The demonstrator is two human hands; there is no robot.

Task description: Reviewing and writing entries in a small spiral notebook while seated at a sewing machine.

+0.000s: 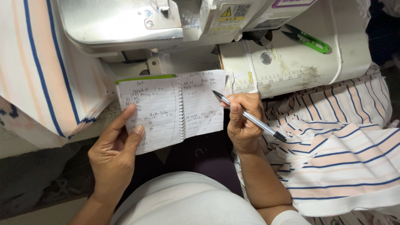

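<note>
— Where does the spiral notebook (173, 110) sit?

— It lies open just in front of the sewing machine (250, 37), its lined pages covered in handwriting and a green cover edge showing along the top of the left page.

— And the left hand (114, 152)?

— It holds the notebook's left page from below: the thumb lies on the paper, the forefinger reaches up along the page's outer edge, and the other fingers are hidden under the paper.

— The right hand (243, 123)?

— It is just right of the notebook, fingers curled and pinching a clear ballpoint pen (249, 116). The pen's tip rests at the right edge of the notebook's right page, and its dark cap end points away from the notebook, over the striped fabric (341, 158).

— What else lies around the notebook?

— That white cloth with blue and peach stripes lies heaped to its right. More of the same striped cloth (37, 66) hangs to its left. Beyond it, green thread snips (308, 39) rest on the machine's white bed.
</note>
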